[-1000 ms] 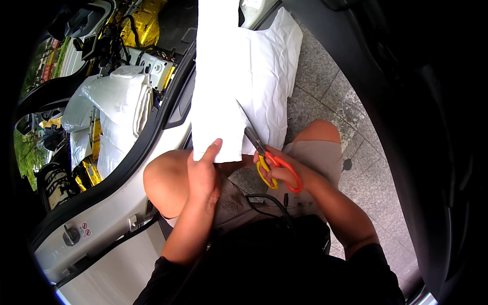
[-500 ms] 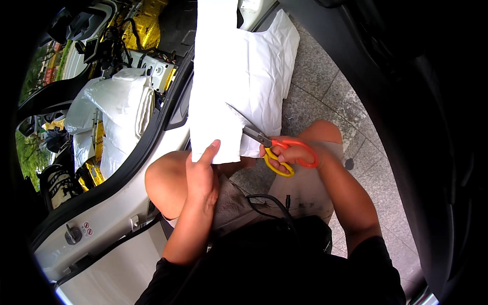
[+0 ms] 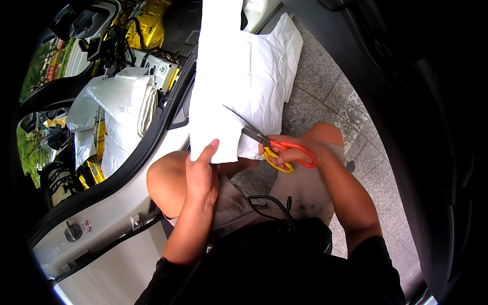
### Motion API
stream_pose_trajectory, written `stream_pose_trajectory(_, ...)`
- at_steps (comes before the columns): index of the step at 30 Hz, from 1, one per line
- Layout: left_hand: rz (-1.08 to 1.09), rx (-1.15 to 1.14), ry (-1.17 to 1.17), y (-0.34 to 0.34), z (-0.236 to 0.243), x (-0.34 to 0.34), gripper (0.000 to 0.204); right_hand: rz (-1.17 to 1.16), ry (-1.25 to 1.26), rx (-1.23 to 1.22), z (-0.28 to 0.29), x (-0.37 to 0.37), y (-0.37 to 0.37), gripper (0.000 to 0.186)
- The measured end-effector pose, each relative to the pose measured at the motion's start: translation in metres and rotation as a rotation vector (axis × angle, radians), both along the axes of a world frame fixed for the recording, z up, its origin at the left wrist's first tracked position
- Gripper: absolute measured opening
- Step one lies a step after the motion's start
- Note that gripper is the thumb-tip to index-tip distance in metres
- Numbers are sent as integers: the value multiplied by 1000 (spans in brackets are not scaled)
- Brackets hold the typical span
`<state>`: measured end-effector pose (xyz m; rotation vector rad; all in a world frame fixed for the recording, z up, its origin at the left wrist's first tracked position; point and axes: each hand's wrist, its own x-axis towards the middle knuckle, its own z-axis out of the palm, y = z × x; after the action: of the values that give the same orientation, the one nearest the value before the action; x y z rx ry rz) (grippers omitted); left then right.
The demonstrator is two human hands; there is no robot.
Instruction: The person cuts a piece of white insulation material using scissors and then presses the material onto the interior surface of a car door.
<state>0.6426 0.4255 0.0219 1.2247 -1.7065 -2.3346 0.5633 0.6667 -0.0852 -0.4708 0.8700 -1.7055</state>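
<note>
A white sheet (image 3: pixel 259 76) of soft material hangs down over my lap from the car's sill. My left hand (image 3: pixel 202 170) pinches its lower edge, thumb on top, fingers hidden underneath. In my right hand (image 3: pixel 284 151) is a pair of scissors (image 3: pixel 258 136) with one red and one yellow handle loop, my fingers through the loops. The dark blades point up and left into a slit in the sheet. One blade lies over the white material; the other is hidden beneath it.
On the left is an open car body (image 3: pixel 152 152) with a black door seal. Inside it lie folded white padded sheets (image 3: pixel 129 96), gold foil (image 3: pixel 147 25) and dark wiring. Grey stone paving (image 3: pixel 356 137) shows on the right, beside a dark door panel (image 3: pixel 396 91). A black cable (image 3: pixel 272 198) crosses my lap.
The scissors' handle loops have drawn slightly closer together, and the blade tip has shifted a little left. My left hand keeps its hold on the sheet, nearly still.
</note>
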Motion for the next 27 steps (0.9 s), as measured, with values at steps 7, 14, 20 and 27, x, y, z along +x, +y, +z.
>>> stream_pose_trajectory(7, 24, 20, 24, 0, 0, 0, 56, 22, 15, -10, -2, -3, 0, 38)
stream_pose_trajectory(14, 12, 15, 28, 0, 0, 0, 56, 15, 20, 0, -6, -2, 1, 39)
stream_pose_trajectory(20, 21, -41, 34, -10, -6, 0, 52, -15, 101, 91, -1, 14, 8, 49)
stream_pose_trajectory(27, 147, -129, 217, -64, 43, -27, 47, -484, 677, 556, 17, 34, 83, 58)
